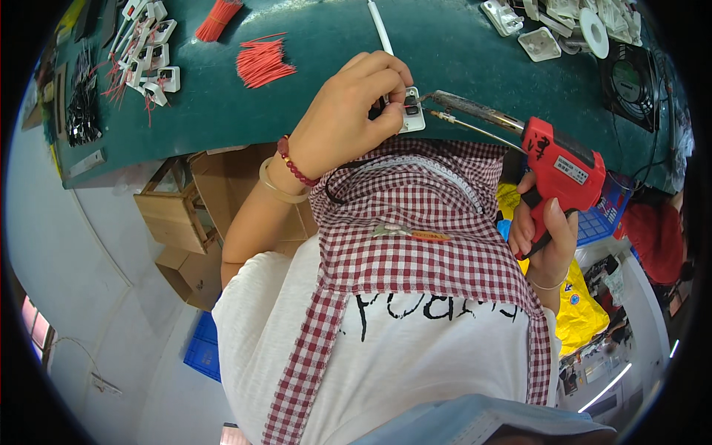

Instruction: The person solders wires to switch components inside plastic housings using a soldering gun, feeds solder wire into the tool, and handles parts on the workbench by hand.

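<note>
My right hand grips a red trigger-type soldering gun by its handle. Its dark barrel and thin metal feed tube point left, the tips at the right side of a small white plastic housing. That housing lies near the table's front edge with a black part inside. Over its left side, my left hand is bent, fingertips pinched on what looks like a thin red wire. A white tube runs out beyond my left hand; whether it joins the housing is hidden.
On the green table lie a loose pile of red wires, a red wire bundle and several wired white housings. Black strips are at far left. A solder spool, white parts and a black fan stand right.
</note>
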Action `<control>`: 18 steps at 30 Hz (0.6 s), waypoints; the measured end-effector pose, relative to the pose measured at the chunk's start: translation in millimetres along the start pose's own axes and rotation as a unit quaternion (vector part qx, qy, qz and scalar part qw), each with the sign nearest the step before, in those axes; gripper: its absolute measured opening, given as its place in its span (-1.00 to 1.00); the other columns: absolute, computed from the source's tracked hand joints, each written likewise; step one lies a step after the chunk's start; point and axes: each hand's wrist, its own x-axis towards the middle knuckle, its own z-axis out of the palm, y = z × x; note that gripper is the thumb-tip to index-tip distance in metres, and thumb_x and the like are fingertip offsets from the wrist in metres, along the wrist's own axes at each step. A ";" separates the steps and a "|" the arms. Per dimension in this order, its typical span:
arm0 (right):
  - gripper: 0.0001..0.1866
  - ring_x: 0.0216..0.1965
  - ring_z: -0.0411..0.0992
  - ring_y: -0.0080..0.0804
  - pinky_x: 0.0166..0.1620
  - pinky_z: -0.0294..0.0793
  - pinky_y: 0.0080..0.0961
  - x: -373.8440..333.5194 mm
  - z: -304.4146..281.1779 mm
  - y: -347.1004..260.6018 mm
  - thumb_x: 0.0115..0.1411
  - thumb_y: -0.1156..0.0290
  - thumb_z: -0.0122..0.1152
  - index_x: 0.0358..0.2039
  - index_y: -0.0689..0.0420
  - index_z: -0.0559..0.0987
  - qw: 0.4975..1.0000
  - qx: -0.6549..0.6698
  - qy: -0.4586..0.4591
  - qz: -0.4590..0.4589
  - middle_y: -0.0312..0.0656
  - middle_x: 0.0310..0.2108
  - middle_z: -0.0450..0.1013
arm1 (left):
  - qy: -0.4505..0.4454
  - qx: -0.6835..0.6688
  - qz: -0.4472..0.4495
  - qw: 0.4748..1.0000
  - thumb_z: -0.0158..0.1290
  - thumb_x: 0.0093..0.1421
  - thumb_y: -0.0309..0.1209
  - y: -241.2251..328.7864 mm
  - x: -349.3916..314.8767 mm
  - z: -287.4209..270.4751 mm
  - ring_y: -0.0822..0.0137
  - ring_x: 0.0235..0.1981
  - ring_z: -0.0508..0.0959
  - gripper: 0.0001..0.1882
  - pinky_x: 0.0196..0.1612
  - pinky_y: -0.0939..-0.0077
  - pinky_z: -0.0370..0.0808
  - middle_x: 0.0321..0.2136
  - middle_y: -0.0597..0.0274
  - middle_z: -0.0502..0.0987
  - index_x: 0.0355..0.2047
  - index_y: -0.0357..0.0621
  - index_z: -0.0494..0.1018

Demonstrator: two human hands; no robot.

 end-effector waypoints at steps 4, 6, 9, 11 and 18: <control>-0.58 -0.78 0.20 -0.61 -0.67 0.32 -0.66 -0.1 -2.4 -1.0 0.24 0.19 0.05 -0.16 0.35 0.35 0.999 0.044 -0.015 0.016 -0.25 -0.72 0.26 | -0.004 0.007 0.002 1.000 0.03 -0.04 -0.62 0.5 1.1 -1.5 0.38 -0.40 0.45 -0.93 -0.36 0.56 0.45 -0.29 0.23 0.48 -0.53 -0.26 0.36; -0.58 -0.78 0.20 -0.61 -0.67 0.32 -0.66 -0.3 -3.0 -0.5 0.24 0.19 0.05 -0.17 0.35 0.35 0.999 0.045 -0.016 0.022 -0.25 -0.72 0.26 | -0.008 0.009 0.006 1.000 0.03 -0.05 -0.61 0.3 1.3 -1.7 0.38 -0.40 0.45 -0.93 -0.36 0.56 0.44 -0.28 0.23 0.48 -0.53 -0.25 0.36; -0.60 -0.78 0.20 -0.60 -0.67 0.32 -0.66 -0.5 -3.0 0.1 0.23 0.19 0.06 -0.19 0.34 0.36 0.998 0.048 -0.010 0.030 -0.24 -0.72 0.26 | -0.011 0.005 0.003 1.000 0.04 -0.05 -0.61 -0.1 1.1 -2.1 0.39 -0.41 0.45 -0.93 -0.37 0.56 0.44 -0.28 0.23 0.48 -0.53 -0.25 0.36; -0.61 -0.78 0.21 -0.59 -0.67 0.31 -0.65 -0.4 -2.8 0.2 0.23 0.19 0.07 -0.21 0.31 0.36 0.998 0.053 -0.011 0.030 -0.24 -0.71 0.27 | -0.012 0.000 0.001 1.000 0.04 -0.05 -0.61 -0.3 0.6 -2.7 0.39 -0.41 0.45 -0.93 -0.37 0.57 0.44 -0.28 0.23 0.48 -0.53 -0.25 0.36; -0.62 -0.78 0.20 -0.59 -0.67 0.30 -0.65 -2.0 -3.0 1.9 0.23 0.18 0.07 -0.20 0.29 0.35 0.998 0.051 -0.006 0.043 -0.23 -0.70 0.27 | -0.010 -0.010 -0.009 1.000 0.04 -0.06 -0.58 1.1 1.3 -2.2 0.22 -0.31 0.45 -0.92 -0.24 0.41 0.44 -0.32 0.21 0.48 -0.57 -0.26 0.34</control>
